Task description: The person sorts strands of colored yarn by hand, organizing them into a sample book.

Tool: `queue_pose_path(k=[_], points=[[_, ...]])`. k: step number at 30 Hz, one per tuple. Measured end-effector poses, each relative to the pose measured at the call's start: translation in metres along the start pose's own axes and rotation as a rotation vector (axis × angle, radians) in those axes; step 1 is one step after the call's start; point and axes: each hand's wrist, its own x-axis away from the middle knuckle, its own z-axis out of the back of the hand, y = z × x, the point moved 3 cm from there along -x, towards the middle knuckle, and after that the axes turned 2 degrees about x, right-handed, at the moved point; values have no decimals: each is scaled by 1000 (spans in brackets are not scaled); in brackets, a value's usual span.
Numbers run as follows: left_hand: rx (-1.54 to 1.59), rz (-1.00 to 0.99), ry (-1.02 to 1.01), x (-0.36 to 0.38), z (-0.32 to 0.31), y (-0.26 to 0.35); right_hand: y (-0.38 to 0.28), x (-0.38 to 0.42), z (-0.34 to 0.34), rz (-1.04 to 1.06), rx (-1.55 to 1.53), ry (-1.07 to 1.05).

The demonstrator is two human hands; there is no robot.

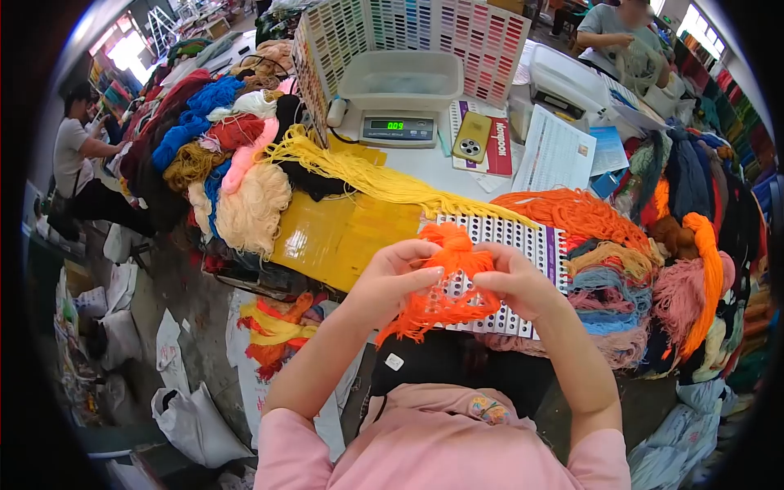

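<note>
A bright orange bundle of yarn is stretched between my two hands, its loose strands hanging below. My left hand pinches its left side with thumb and fingers. On the other side, my right hand grips the right edge. Beneath the bundle lies a white card with rows of holes, partly covered by my hands and the yarn. A long yellow skein stretches across the table just beyond, and a heap of orange yarn sits to the right.
A digital scale bears a clear plastic tub before upright colour charts. A phone rests on a red notebook. Mixed yarn piles flank the table. One person is at left, another at back right.
</note>
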Motion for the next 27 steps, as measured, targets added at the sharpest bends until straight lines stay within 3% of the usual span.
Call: queue_pose_path(k=[3, 10, 13, 16, 17, 20, 21, 24, 27], points=[[-208, -30, -28, -1, 1, 9, -1, -4, -2, -55, 252, -45], [-720, -134, -162, -6, 9, 46, -20, -9, 20, 164, 100, -110], [-648, -178, -226, -14, 12, 39, -18, -15, 15, 214, 77, -121], [-472, 17, -88, -16, 11, 33, -18, -23, 11, 278, 104, -128], [-470, -21, 13, -19, 17, 32, -19, -24, 11, 284, 110, -125], [-479, -479, 173, -21, 20, 47, -22, -29, 12, 288, 93, -132], [-486, -549, 162, -19, 15, 55, -22, -30, 13, 285, 80, -135], [-627, -583, 97, -22, 4, 63, -25, -33, 10, 286, 140, -119], [-979, -586, 21, -31, -9, 67, -26, -35, 7, 310, 265, -118]])
